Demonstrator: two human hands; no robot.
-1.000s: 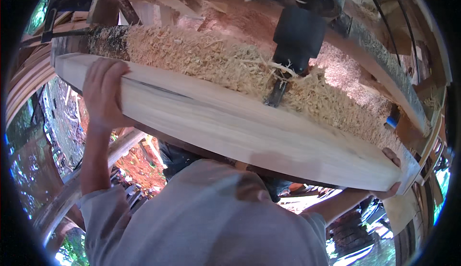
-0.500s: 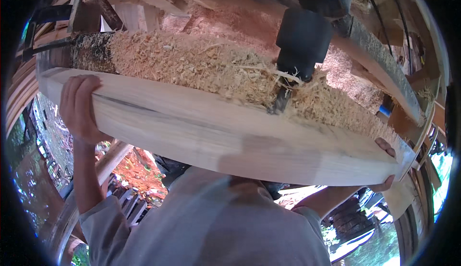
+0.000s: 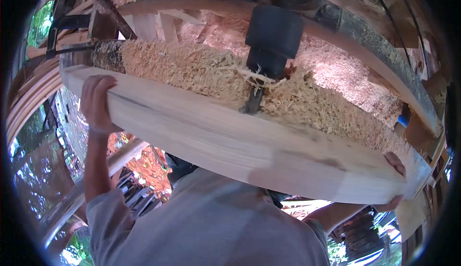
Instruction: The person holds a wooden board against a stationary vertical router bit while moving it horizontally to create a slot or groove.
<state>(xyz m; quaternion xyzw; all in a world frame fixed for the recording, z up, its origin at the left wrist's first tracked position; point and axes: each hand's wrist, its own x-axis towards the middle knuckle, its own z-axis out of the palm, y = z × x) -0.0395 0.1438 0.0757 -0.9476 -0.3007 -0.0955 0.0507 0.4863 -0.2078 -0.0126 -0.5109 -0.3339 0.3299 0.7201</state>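
Observation:
A long pale wooden plank (image 3: pixel 201 127) with a dark streak near its left end lies across the view, its near edge toward my body. My left hand (image 3: pixel 98 105) grips its left end, fingers over the top. At the far right end, my right hand (image 3: pixel 396 163) holds the plank, fingertips on top and thumb low on the near side; the palm is hidden behind the wood. Between my hands, a dark bit (image 3: pixel 253 100) in a black chuck (image 3: pixel 273 38) meets the plank's far edge. Where its tip ends is hard to see.
Wood shavings (image 3: pixel 177 67) cover the machine table beyond the plank, and stringy fibres (image 3: pixel 257 76) cling around the bit. A curved, dusty metal frame (image 3: pixel 384 59) arches behind. Stacked boards (image 3: pixel 36 88) stand at left, and a round pole (image 3: pixel 81 189) slants beside my left arm.
The bit and chuck now sit farther left along the plank, closer to my left hand. Both hands keep their grip. The whole view has shifted slightly.

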